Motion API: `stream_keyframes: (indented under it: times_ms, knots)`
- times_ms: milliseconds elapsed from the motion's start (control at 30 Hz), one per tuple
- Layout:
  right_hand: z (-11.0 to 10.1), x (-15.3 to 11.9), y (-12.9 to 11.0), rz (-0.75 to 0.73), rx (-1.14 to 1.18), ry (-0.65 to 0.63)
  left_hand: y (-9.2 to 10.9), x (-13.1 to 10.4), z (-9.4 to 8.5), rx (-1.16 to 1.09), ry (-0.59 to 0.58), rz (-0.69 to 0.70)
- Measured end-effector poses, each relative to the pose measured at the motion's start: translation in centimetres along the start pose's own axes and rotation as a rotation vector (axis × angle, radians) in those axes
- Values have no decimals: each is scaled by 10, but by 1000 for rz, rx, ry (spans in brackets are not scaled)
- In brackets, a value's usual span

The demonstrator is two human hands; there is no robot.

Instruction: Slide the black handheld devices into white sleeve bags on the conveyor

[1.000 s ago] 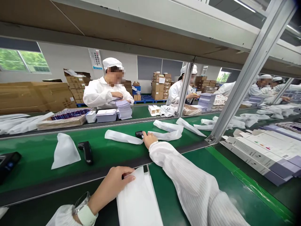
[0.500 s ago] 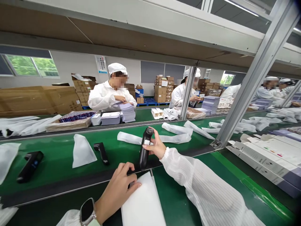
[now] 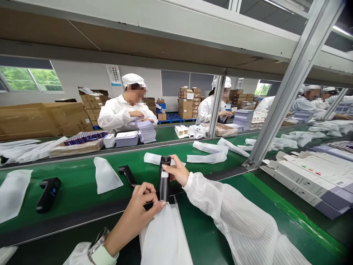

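Note:
My right hand [image 3: 178, 170] grips a black handheld device [image 3: 164, 180] with a small pale label, its long body upright. The device's lower end meets the mouth of a white translucent sleeve bag [image 3: 167, 235]; how far inside it reaches is hard to see. With thumb and fingers together, my left hand [image 3: 145, 206] pinches the bag's upper edge, close beside the device. Under this bag lie more white sheets or bags. Two similar black devices rest on the green belt to the left, one at mid-left [image 3: 48, 195] and one behind my left hand [image 3: 127, 175].
Several white bags, one upright [image 3: 106, 176], lie along the green conveyor belt [image 3: 77, 187]. A slanted metal post [image 3: 286, 92] and printed boxes [image 3: 311, 180] stand right. An overhead shelf [image 3: 165, 33] spans above. Across the belt, co-workers in white handle stacked purple-grey boxes [image 3: 127, 139].
My right hand has brought the device down and left to the bag's mouth. My left hand now pinches the bag's edge, which has lifted. Devices and bags on the belt have shifted right.

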State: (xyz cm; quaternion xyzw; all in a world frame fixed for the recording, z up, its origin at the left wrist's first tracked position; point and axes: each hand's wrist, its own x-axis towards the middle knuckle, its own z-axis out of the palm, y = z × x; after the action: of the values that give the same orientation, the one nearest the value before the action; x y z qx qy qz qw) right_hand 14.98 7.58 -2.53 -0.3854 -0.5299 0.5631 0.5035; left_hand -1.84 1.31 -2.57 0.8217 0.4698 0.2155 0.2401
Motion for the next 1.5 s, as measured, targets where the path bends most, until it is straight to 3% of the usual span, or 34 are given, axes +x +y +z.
stream_keyframes:
  times_ms: [100,267,500,567,667,767,967,1167,1200,1267,1333,1400,1433,1500]
  knots:
    - [-6,4,-2,11,59,111,1,-1,-1,5,-27,-3]
    - [-6,3,0,65,75,7,1,1,0,-17,-22,-4]
    - [6,-10,-2,124,-1,-348,-2,7,-6,-122,178,-17]
    - [3,-11,-1,109,6,-429,-2,7,-8,-151,220,-19]
    - [-5,-12,3,136,80,-670,0,7,-11,-170,279,-9]
    - [-12,-13,9,151,85,-820,2,5,-12,-182,265,21]
    - [0,-25,12,189,-26,-843,3,5,-10,-237,157,15]
    - [19,-46,10,276,-32,-903,6,5,-16,-285,166,20]
    - [18,-46,9,260,-83,-884,6,5,-17,-290,176,18]
    - [8,-39,2,136,-214,-664,6,4,-18,-306,213,13]
    - [-15,-24,-12,-44,-286,-272,2,2,-16,-307,267,-27]
    - [-46,-7,-27,-126,-300,75,-5,3,-10,-275,239,-81]
    - [-62,0,-33,-116,-344,319,-9,4,-6,-254,181,-110]
    - [-89,10,-39,8,-578,643,-16,9,3,-205,30,-150]
